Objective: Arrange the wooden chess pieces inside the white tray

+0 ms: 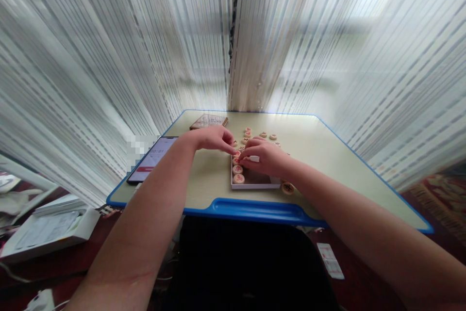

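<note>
A shallow white-edged box (256, 186) holds round wooden Chinese chess pieces lined up along its left wall, among them a red-marked piece (239, 179) at the near corner and another piece (238, 169) behind it. My left hand (215, 137) reaches over the box's far left corner, fingers curled and thumb closed at a Chinese chess piece (236, 153) there. From the right, my right hand (265, 156) bends over the box, its fingertips pinched at a red-marked piece (236, 161) in the same row. The fingers partly hide both pieces.
Loose pieces lie behind the box, such as one piece (273, 137), and a dark-marked piece (288, 188) sits by its near right corner. A phone (155, 155) lies left, a flat box (208, 121) farther back. The table has a raised blue edge (258, 209); curtains hang behind.
</note>
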Tool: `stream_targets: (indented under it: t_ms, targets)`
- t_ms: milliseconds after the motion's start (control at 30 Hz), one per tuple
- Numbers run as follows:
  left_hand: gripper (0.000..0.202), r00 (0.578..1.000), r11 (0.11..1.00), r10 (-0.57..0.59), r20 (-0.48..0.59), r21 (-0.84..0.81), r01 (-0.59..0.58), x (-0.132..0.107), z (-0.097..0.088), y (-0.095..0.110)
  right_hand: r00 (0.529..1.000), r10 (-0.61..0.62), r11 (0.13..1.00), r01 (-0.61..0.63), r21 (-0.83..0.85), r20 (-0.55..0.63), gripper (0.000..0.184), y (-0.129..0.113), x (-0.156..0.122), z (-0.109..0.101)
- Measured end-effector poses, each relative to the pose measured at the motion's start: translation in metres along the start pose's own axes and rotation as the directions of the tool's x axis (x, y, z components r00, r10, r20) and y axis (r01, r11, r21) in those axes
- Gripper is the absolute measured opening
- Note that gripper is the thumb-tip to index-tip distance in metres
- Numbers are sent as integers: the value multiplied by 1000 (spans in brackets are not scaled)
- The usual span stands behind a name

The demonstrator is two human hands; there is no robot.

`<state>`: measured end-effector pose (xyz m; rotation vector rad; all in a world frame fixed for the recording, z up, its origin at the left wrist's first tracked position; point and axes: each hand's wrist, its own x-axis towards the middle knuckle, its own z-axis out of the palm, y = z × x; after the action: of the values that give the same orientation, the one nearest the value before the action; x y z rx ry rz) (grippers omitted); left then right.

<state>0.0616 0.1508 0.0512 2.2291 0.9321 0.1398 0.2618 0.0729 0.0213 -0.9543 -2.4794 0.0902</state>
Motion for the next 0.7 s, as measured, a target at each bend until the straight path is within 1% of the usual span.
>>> stream_targets:
  t_ms: [167,300,400,500,600,700]
  targets:
    - [29,998,999,-10,62,40,7,0,3,1,1000,13,1000,-13,15,24,16,0,0,-1]
    - [30,994,999,-4,108,41,-1,1,5,3,1000,13,999,-14,30,27,18,-2,1,-2]
    - [29,993,1000,7,119,28,-10,0,4,2,1000,8,999,-9,35,30,20,-3,1,-3]
    - [28,996,1000,19,92,-11,-18,-1,2,0,1000,28,999,-28,32,11,20,0,1,-6]
    - [27,999,998,12,36,-63,-10,-2,2,0,996,89,996,-89,13,-17,18,3,1,-11]
    - [29,1000,997,-15,-21,-70,13,-1,3,1,993,118,993,-118,-3,22,20,6,0,-17]
